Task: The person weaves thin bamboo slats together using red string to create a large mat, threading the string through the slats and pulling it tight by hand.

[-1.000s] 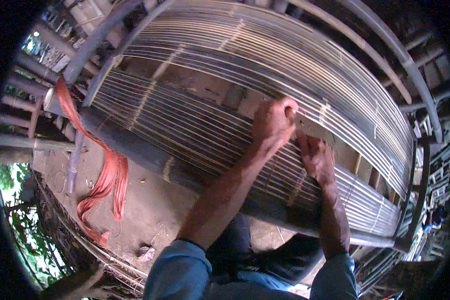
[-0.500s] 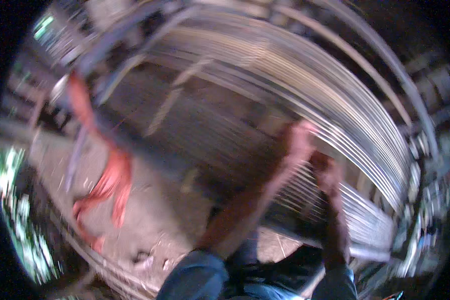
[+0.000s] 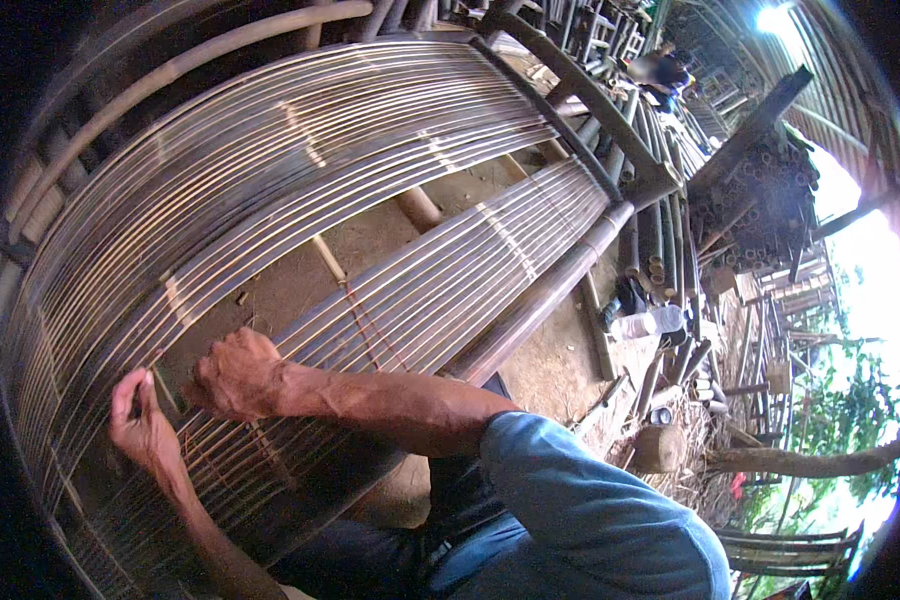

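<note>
A wide panel of thin bamboo slats lies in front of me, with a long gap between its far and near bands. At the left end of this gap my left hand is raised, thumb and fingertips pinched together. Whatever they pinch is too small to make out. Close beside it, my right hand is closed in a fist over the edge of the near band; its fingertips are hidden. To the right of the fist, thin reddish cord crosses the near slats. A thick bamboo pole borders the near band.
A dark frame post rises at the panel's far right end. On the dirt floor to the right are a clear plastic bottle and a cut log. Stacked bamboo stands behind; another person sits far back.
The view has swung toward the right and sharpened from heavy blur. The red cloth on the left has gone out of sight. Both hands now appear farther left, still close together at the slats.
</note>
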A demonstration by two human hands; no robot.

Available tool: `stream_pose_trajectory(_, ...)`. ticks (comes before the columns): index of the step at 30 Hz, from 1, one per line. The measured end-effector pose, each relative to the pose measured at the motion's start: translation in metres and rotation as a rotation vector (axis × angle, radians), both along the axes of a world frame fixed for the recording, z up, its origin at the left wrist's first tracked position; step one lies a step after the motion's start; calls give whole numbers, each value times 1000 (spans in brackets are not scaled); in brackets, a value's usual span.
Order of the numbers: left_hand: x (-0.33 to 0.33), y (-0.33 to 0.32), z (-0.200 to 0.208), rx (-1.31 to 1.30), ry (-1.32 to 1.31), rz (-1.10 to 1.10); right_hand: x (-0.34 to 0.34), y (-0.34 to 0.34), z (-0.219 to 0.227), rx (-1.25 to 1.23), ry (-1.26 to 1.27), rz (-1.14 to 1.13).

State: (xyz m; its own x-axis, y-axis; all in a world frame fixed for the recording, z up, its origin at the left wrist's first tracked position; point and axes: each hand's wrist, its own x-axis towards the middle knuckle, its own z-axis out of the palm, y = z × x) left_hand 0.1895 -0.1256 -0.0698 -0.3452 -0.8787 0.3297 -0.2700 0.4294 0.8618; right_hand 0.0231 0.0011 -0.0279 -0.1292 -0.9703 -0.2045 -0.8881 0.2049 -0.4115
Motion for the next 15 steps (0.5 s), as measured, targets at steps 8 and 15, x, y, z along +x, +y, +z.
stream_pose_trajectory(8,6,-11,4,14,-51,9,0,-6,6,-24,-4,23)
stream_pose_trajectory(15,-3,-5,7,41,-19,-4,2,-6,-12,-170,1,-44)
